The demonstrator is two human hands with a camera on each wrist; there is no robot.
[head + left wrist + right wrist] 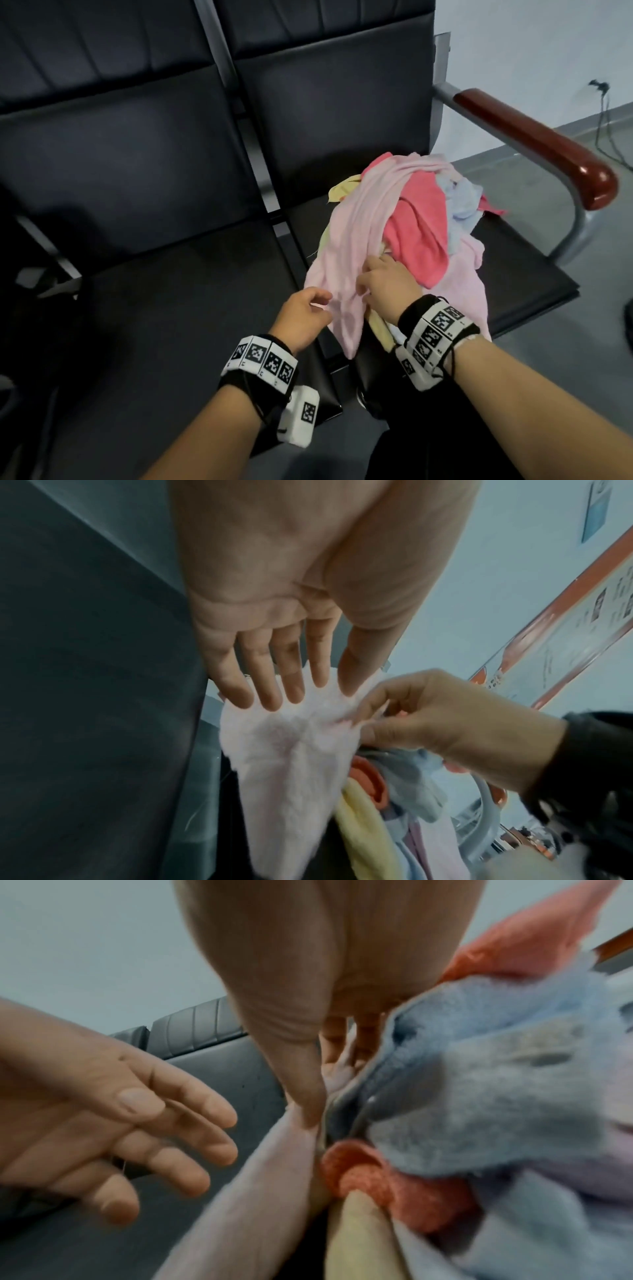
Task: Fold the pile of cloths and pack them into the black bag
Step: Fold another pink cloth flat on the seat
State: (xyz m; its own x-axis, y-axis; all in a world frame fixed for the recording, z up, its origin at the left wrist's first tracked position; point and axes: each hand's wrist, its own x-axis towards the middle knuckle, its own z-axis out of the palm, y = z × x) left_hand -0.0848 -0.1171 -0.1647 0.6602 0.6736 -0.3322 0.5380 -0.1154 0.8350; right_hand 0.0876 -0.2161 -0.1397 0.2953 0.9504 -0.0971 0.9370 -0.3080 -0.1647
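A loose pile of cloths lies on the right-hand black seat point(513, 260). A pale pink cloth point(356, 233) is draped over the top, and its near end hangs over the seat's front edge. Under it lie a coral cloth point(421, 233), a light blue cloth point(462, 202) and a yellow cloth point(342, 192). My right hand point(373, 281) pinches a fold of the pale pink cloth point(291, 777) between thumb and fingers. My left hand point(315, 305) is beside it with straight fingers point(274, 685) whose tips touch the same cloth's edge. I cannot make out the black bag for certain.
The left-hand seat point(171, 308) is bare black padding. A red-brown wooden armrest point(534, 144) on a grey metal frame bounds the right seat. Grey floor and a white wall with a cable lie beyond. A shiny black object point(373, 363) sits under the cloth's hanging end.
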